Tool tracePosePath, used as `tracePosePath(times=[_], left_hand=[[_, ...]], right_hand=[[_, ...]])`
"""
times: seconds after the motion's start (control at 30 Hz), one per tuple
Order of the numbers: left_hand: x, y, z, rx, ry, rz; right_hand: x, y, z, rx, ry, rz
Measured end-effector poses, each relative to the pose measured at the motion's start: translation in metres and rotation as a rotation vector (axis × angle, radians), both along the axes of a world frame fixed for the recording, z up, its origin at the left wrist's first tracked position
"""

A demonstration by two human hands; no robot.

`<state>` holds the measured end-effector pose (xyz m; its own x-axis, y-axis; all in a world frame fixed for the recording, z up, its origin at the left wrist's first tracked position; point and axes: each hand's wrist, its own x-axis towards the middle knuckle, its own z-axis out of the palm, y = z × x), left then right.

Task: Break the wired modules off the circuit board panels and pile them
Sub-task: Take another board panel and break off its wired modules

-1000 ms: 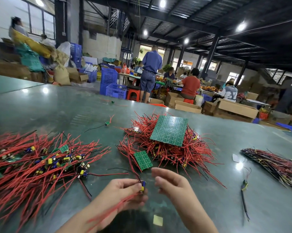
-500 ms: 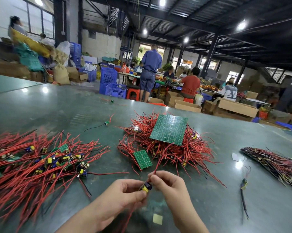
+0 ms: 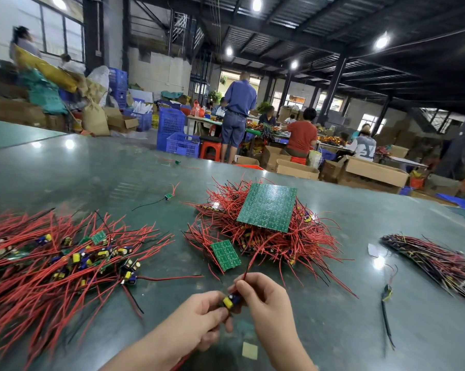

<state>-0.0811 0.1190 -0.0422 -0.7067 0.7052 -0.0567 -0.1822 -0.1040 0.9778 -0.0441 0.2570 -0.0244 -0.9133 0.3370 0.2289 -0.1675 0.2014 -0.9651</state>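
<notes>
A: Where's the piece being worked on?

B: Low in the middle, just above the green table (image 3: 333, 330); both hands meet on one small wired module (image 3: 231, 301) with a yellow and a blue component; the left hand (image 3: 199, 315) has thumb and fingers curled round its near side, and the right hand (image 3: 263, 298) pinches the far side, a red wire (image 3: 248, 265) rising from between its fingertips

A: And the rest?

B: The loose pile of finished modules (image 3: 65, 261) sprawls to the left; the stock heap (image 3: 266, 236) lies ahead, with a large panel (image 3: 267, 207) tilted on top and a small panel (image 3: 225, 255) at its near edge

A: How will the thing handle?

B: I'd judge it very light; the board scrap stiff and brittle, made to snap along a score; the wires limp and springy, likely to snag on others; the solder joints are the weak spot

A: So where to grip?

B: On the board edges, either side of the break line, thumbs close together; not by the wire or the tall components; whether it is fully free yet, I cannot tell
</notes>
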Motion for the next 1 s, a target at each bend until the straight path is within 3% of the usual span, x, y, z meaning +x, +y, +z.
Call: tracePosePath(times=[0.13, 0.2, 0.5, 0.6, 0.7, 0.83, 0.9, 1.0], left_hand=[[0.0, -0.001, 0.004, 0.018, 0.117, -0.029], [0.0, -0.002, 0.004, 0.006, 0.139, -0.029], [-0.001, 0.002, 0.001, -0.048, 0.17, -0.013], [-0.004, 0.0, 0.002, -0.02, 0.044, -0.058], [-0.011, 0.001, -0.001, 0.063, -0.186, 0.026], [-0.006, 0.0, 0.001, 0.049, -0.031, 0.075], [-0.001, 0.0, 0.0, -0.039, 0.069, 0.055], [0.005, 0.003, 0.005, -0.101, 0.059, 0.017]], right_hand=[[-0.002, 0.003, -0.003, -0.377, -0.093, 0.067], [-0.003, 0.002, -0.006, -0.454, -0.142, 0.072], [-0.001, -0.002, -0.006, -0.437, -0.116, 0.017], [0.001, -0.001, -0.001, -0.261, -0.105, 0.109], [0.002, -0.004, 0.0, -0.132, -0.098, 0.142], [0.003, -0.009, 0.0, 0.01, -0.045, 0.103], [0.004, -0.006, 0.002, -0.053, -0.003, 0.06], [0.004, -0.006, 0.004, -0.199, 0.002, 0.062]])
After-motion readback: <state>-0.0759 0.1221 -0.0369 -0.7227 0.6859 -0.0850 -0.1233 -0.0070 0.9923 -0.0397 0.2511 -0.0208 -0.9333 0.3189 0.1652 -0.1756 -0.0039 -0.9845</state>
